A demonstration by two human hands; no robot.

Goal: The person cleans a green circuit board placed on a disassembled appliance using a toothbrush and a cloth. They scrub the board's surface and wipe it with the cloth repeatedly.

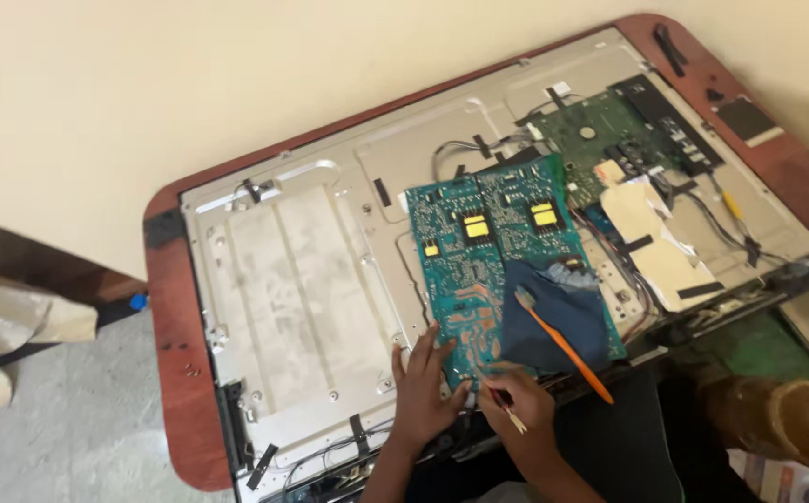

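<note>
Basically my right hand [516,402] was pinched shut on a thin pale stick tool [513,419], tip end pointing toward 10 o'clock at the near edge of the teal circuit board [479,270]. My left hand [423,382] lay flat, fingers spread open, just at 9 o'clock of the right one, fingertips pressing the board's near-left corner, holding nothing. The board's long axis ran from 6 to 12 o'clock, lying soldered side up on the grey metal back of the opened TV [302,270]. The right hand was closer to the spot being worked. An orange toothbrush [563,343] lay on a dark blue cloth [558,317] at 1 o'clock of my right hand, its long axis 11 to 5 o'clock, bristles at the far end. It was near but apart from my fingers.
</note>
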